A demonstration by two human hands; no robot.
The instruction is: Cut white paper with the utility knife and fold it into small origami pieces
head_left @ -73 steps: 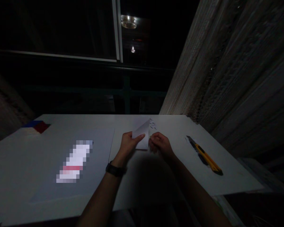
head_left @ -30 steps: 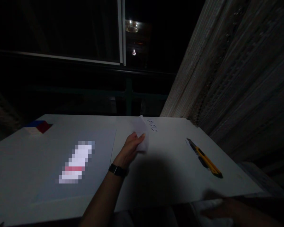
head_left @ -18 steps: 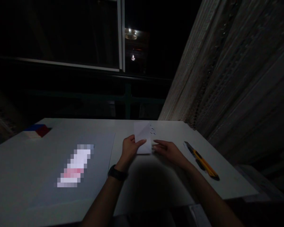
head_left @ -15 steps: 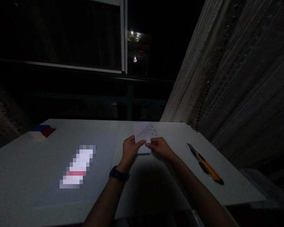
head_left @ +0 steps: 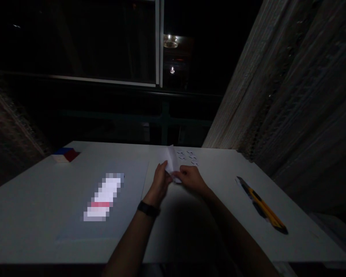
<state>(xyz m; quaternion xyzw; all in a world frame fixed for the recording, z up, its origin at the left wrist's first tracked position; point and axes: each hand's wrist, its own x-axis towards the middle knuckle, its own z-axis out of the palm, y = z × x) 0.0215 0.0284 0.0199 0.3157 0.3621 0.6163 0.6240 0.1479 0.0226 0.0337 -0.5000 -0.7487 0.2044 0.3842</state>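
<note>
A piece of white paper [head_left: 171, 159] stands between my hands near the far middle of the table, its top part raised and bent. My left hand [head_left: 159, 180], with a dark band on the wrist, is closed on the paper's left side. The fingers of my right hand [head_left: 192, 177] pinch its lower right edge. Just beyond the right hand lie several small paper pieces [head_left: 187, 154] with dark pen marks; whether they are separate or one sheet I cannot tell.
At the right lies a yellow and black utility knife [head_left: 262, 207]. A large pale sheet [head_left: 134, 188] on the left bears a bright, pixelated oblong [head_left: 103, 198]. A blue, red and white block [head_left: 64, 154] sits at the white table's [head_left: 31, 207] far left. Curtains [head_left: 242, 88] hang at the right.
The paper has turned and bent upward between my hands, its left side lifted. More of the marked pieces shows beside it. The whole view has shifted slightly.
</note>
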